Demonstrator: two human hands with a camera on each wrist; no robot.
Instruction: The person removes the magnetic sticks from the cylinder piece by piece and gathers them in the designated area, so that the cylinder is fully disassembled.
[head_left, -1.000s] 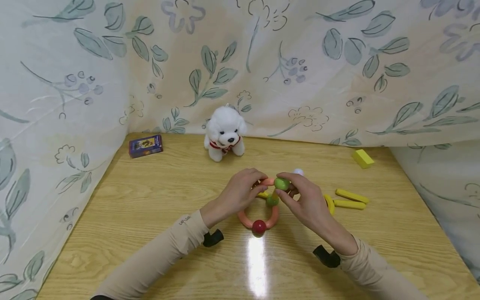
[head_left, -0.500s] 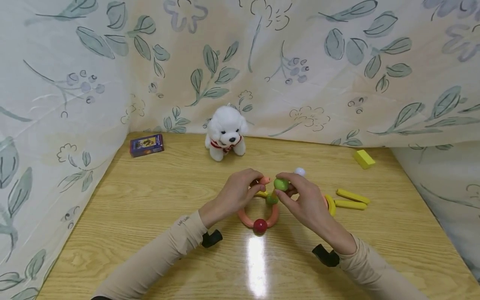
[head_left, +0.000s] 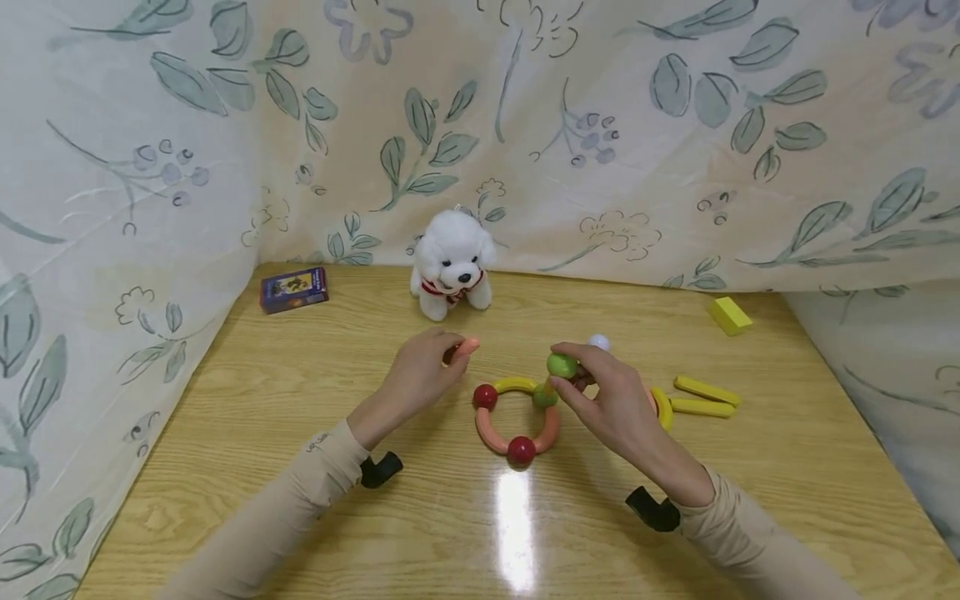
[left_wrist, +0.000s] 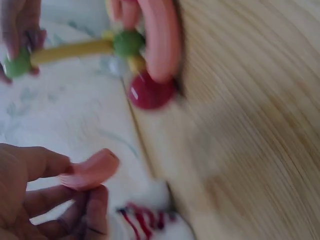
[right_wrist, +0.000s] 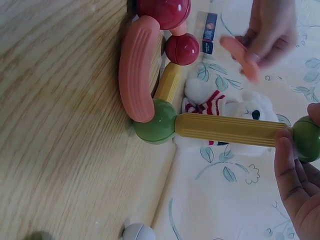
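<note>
My left hand (head_left: 422, 372) pinches a short curved salmon-pink rod (left_wrist: 92, 170) between thumb and fingers, in the air left of a ring-shaped build. My right hand (head_left: 609, 396) grips a green ball (head_left: 561, 365) at the top of a ribbed yellow rod (right_wrist: 227, 129). That rod's lower end sits in another green ball (right_wrist: 155, 122), part of the ring on the table. Two red balls, one at the front (head_left: 521, 451) and one at the left (head_left: 486, 396), join the ring's salmon curved rods (head_left: 491, 433) and yellow rod (head_left: 513, 384).
Right of my right hand lie straight yellow rods (head_left: 705, 407) and a curved yellow piece (head_left: 662, 408). A white ball (head_left: 598, 342) sits behind it. Farther back are a plush white dog (head_left: 453, 262), a small purple box (head_left: 294, 290) and a yellow block (head_left: 729, 316).
My left hand has drawn the salmon rod away from the green ball, moving left and uncovering the ring's left red ball. My right hand has stayed almost still on the green ball.
</note>
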